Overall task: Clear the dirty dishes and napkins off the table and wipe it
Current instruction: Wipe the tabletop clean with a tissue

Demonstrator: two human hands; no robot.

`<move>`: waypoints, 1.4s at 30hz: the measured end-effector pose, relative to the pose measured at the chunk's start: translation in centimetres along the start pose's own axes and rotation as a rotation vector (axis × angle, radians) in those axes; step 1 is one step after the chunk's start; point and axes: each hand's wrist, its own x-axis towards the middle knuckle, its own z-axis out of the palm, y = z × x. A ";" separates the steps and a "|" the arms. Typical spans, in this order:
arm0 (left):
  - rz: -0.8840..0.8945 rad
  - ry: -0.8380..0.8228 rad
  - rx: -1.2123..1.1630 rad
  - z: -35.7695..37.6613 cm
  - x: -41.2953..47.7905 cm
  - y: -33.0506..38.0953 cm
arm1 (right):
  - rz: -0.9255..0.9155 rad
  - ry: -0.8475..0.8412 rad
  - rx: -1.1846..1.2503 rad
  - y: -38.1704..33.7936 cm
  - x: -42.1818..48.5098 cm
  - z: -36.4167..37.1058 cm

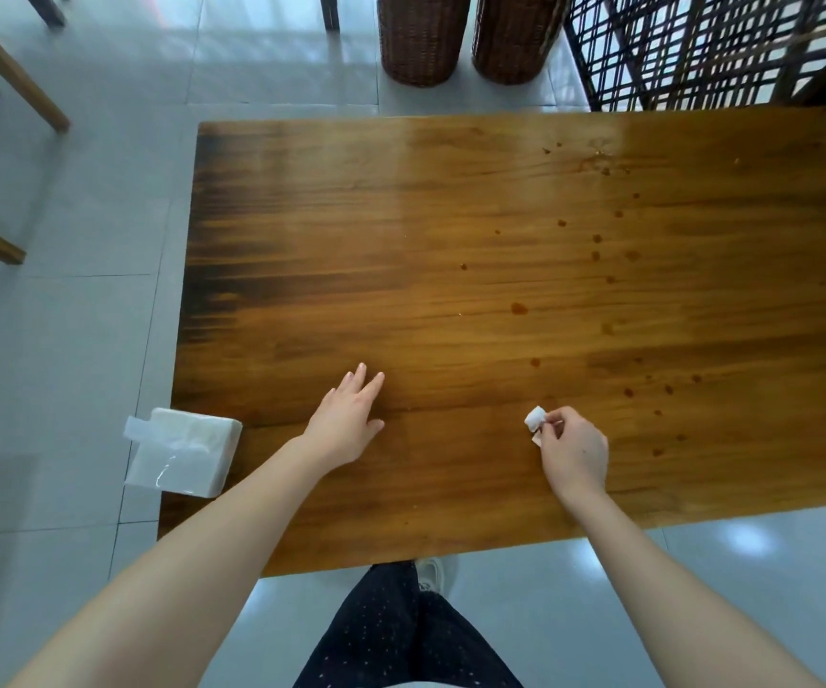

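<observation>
Left hand flat with fingers spread on the wooden table, right hand pinching a small folded napkin near brown drips, tissue pack at the table's left edge

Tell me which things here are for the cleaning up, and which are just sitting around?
For the job: table; spots on it; tissue, pinched by the right hand; left hand, flat on the table; napkin pack at the table's left edge.

Just sitting around, off the table: baskets; chair legs; lattice.
</observation>
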 end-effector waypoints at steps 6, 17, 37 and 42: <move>-0.017 0.022 0.020 0.1 -1.0 -0.7 | -0.234 -0.105 -0.074 -1.7 -4.9 2.2; -0.120 0.146 -0.046 2.0 -6.5 -2.7 | -0.589 -0.315 -0.017 -4.7 -12.1 5.6; -0.198 0.194 -0.160 1.4 -6.6 -5.2 | -0.646 -0.090 -0.115 -10.6 -3.5 5.7; -0.204 0.202 -0.172 0.2 -5.5 -5.5 | -0.746 -0.121 -0.301 -12.2 -2.0 6.4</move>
